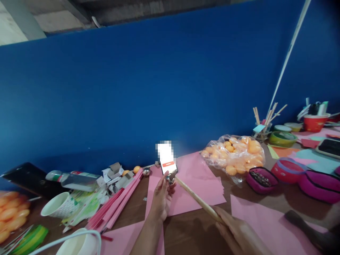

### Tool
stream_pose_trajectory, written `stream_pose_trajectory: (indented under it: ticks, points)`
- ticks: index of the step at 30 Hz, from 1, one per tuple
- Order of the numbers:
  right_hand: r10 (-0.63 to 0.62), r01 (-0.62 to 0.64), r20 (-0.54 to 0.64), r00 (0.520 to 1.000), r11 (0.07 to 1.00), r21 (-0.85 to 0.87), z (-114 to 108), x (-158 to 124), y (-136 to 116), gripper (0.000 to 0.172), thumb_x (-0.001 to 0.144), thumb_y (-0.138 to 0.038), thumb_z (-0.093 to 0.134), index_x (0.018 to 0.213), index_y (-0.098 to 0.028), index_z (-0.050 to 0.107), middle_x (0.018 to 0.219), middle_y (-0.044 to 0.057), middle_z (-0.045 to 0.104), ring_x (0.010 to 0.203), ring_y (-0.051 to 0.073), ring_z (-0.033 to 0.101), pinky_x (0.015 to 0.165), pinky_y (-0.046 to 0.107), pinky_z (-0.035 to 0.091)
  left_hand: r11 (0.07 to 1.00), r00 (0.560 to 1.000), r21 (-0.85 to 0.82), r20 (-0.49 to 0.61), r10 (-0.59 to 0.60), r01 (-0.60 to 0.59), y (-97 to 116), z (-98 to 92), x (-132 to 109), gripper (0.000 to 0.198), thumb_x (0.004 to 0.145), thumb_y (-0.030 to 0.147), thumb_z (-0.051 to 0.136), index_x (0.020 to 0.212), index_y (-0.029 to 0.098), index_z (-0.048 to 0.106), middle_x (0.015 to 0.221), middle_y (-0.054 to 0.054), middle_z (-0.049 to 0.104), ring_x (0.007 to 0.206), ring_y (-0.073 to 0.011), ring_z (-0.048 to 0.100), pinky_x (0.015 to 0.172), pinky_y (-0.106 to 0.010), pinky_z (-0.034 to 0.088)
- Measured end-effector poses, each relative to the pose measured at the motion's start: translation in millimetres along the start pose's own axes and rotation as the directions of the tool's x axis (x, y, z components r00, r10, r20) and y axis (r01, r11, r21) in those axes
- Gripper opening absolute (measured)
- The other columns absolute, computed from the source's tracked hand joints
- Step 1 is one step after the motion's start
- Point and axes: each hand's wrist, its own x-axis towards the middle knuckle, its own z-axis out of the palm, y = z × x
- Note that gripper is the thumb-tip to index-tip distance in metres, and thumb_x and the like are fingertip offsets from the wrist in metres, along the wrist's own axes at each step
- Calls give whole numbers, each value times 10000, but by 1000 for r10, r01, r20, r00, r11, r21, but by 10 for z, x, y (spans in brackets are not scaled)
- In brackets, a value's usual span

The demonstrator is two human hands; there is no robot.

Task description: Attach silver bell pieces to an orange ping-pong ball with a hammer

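Close by, a white cable [50, 245] crosses a cup [91, 244], pink strips [122, 203] lie past it, and a phone [172, 169] glows before the blue wall [170, 78]. The right hand [236, 228] wraps round a wooden stick [199, 200] slanting forward; the left hand [162, 198] pinches a silver ball [170, 179] at its far end, over pink paper [207, 177]. Farther right, a purple pouch [253, 186] holds metal bits [260, 179], a clear bag [239, 180] orange balls [231, 170], a jar [261, 136] sticks [269, 115].
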Motion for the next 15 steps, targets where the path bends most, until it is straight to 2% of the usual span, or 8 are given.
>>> stream_pose_trajectory:
  ticks: [5,10,15]
  points:
    - [11,-11,-21,1000,1000,12,-2,6,9,291,875,-312,347,1117,-211,474,775,56,651,646,170,624,569,212,486,1000,999,-25,31,20,-19,-20,-5,15,403,705,302,649,1097,232,581,793,-23,602,665,-74,550,595,-187,416]
    - [45,-48,97,994,998,31,-4,20,18,299,879,-312,335,1133,-210,456,758,39,644,620,158,614,544,207,470,999,1000,-44,13,7,-6,-7,26,-3,400,666,261,687,1050,221,585,869,-33,619,721,-109,595,666,-225,462]
    - [57,-60,69,996,997,42,-31,29,-39,293,886,-310,320,1119,-200,460,768,55,636,639,162,610,554,215,467,999,1000,-52,12,-10,11,14,51,-15,335,650,252,699,963,204,592,852,-21,628,745,-124,617,715,-249,484]
